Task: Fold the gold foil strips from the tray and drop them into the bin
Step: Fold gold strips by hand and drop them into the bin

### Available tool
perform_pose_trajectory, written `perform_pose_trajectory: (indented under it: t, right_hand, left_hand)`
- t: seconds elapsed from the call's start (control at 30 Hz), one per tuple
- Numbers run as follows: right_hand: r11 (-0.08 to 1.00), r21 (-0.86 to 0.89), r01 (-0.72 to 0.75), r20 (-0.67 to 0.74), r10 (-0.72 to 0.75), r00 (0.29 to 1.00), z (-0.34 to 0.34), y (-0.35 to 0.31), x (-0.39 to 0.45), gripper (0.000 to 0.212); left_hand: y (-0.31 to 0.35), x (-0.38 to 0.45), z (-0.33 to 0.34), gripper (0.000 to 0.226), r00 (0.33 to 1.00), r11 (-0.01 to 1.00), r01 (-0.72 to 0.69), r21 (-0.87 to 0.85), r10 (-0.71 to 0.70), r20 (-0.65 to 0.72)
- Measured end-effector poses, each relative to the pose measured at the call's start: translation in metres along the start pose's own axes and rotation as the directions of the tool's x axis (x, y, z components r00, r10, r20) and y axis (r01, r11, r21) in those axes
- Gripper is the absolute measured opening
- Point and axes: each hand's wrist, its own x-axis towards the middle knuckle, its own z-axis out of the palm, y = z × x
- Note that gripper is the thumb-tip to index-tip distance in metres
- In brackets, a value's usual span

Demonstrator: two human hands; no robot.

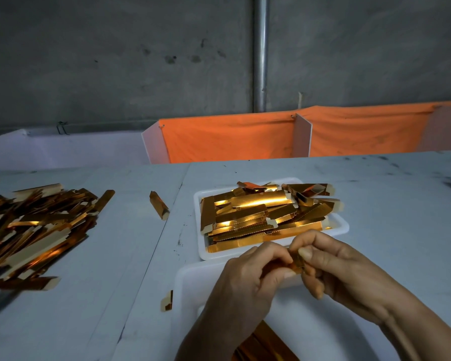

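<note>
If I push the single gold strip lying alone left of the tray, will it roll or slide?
The lone strip looks folded with flat faces, so it would likely slide, not roll. It seems thin and light. Its glossy foil probably makes it slippery on the table.

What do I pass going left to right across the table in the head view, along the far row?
Big heap of gold strips → single loose folded strip → white tray piled with gold foil strips. Nearer the camera, both hands work one strip.
</note>
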Motion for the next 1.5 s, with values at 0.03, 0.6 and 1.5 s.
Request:
perform_pose_trajectory:
  t: [0.03,0.6,1.5]
  right_hand:
    - [1.0,-0.001,-0.009,0.004,0.009,1.0,0.0,0.0,0.0,0.013]
    - [0.913,-0.282,-0.296,-0.105,0.277,0.955,-0.001,0.003,0.0,0.03]
    - [0.144,-0.873,-0.465,-0.486,-0.191,0.853,0.005,0.0,0.111,0.05]
  left_hand:
    - [0.001,0.0,0.0,0.014,1.0,1.0,0.006,-0.019,-0.006,0.001]
    - [-0.008,0.001,0.006,0.013,0.966,0.981,0.189,0.038,-0.193,0.173]
    - [-0.02,0.006,0.021,0.032,0.973,0.842,0.229,0.488,-0.204,-0.105]
